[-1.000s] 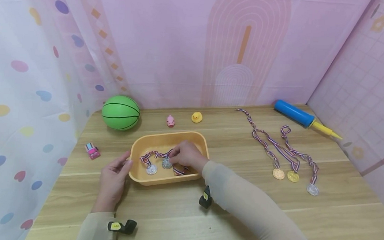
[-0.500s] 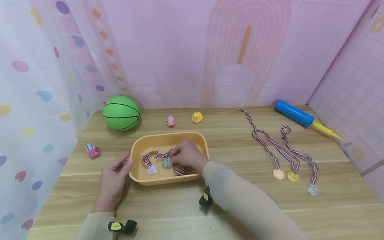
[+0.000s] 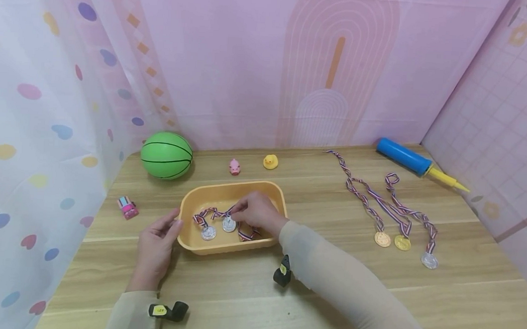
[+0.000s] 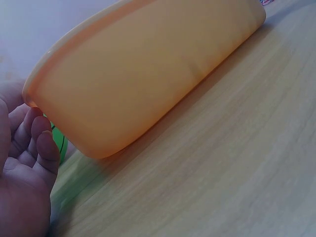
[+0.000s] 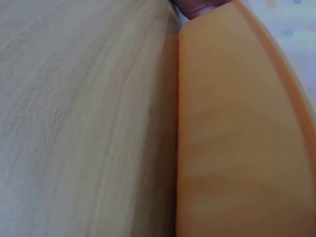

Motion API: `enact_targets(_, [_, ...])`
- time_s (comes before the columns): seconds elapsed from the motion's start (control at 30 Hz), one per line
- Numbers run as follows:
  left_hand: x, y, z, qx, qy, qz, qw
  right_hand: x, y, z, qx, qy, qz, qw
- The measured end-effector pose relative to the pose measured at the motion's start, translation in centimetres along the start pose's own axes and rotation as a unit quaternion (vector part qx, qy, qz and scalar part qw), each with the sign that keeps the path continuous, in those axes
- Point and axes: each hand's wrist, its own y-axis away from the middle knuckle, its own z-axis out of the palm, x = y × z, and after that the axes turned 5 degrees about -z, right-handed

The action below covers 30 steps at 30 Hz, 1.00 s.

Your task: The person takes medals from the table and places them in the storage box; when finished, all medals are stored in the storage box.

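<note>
A yellow-orange plastic basin [image 3: 190,245] stands on the table. My left hand [image 3: 155,243] pinches its rim at the left end; the left wrist view shows the fingers [image 4: 47,143] curled under the rim. Reaching inside over the right part, my right hand [image 3: 258,212] pinches a silver medal [image 3: 229,224] at its top, where the ribbon joins. Another silver medal [image 3: 208,232] lies to the left on the basin floor with its twisted striped ribbon [image 3: 200,217]. More striped ribbon [image 3: 246,234] lies below the right hand, partly hidden. The right wrist view has mostly the basin's outer wall [image 5: 232,123].
On the right lie a bronze medal [image 3: 382,238], a gold medal [image 3: 402,242] and a silver medal [image 3: 429,260] with ribbons stretched backward. Behind them is a blue hand pump [image 3: 404,155]. A green ball [image 3: 166,155], pink pig [image 3: 234,166], yellow duck [image 3: 270,161] and pink toy car [image 3: 127,207] surround the basin.
The right fingers have shifted very slightly to the left at the silver medal, whose face now shows more. The left hand and the basin have stayed in place.
</note>
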Motion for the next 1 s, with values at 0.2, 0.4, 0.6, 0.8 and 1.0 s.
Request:
enact_targets(0.2, [0.0, 0.0, 0.1, 0.001, 0.001, -0.001, 1.0000, -0.6, 0.2, -0.6, 0.002, -0.011, -0.025, 1.000])
enact_targets(0.4, [-0.1, 0.1, 0.0, 0.000, -0.001, -0.008, 1.0000, -1.0, 0.5, -1.9, 0.013, -0.016, -0.036, 0.999])
enact_targets(0.6, [0.0, 0.1, 0.0, -0.001, 0.001, -0.008, 1.0000, -0.8, 2.1, -4.5, 0.024, -0.074, -0.038, 0.996])
enact_targets(0.8, [0.0, 0.2, -0.1, -0.003, 0.001, -0.010, 0.9999, 0.8, 4.2, -7.4, 0.055, -0.111, -0.032, 0.992])
enact_targets(1.0, [0.1, 0.2, 0.0, -0.003, -0.009, -0.007, 0.9999, 3.2, 7.0, -10.5, 0.077, -0.128, -0.006, 0.989])
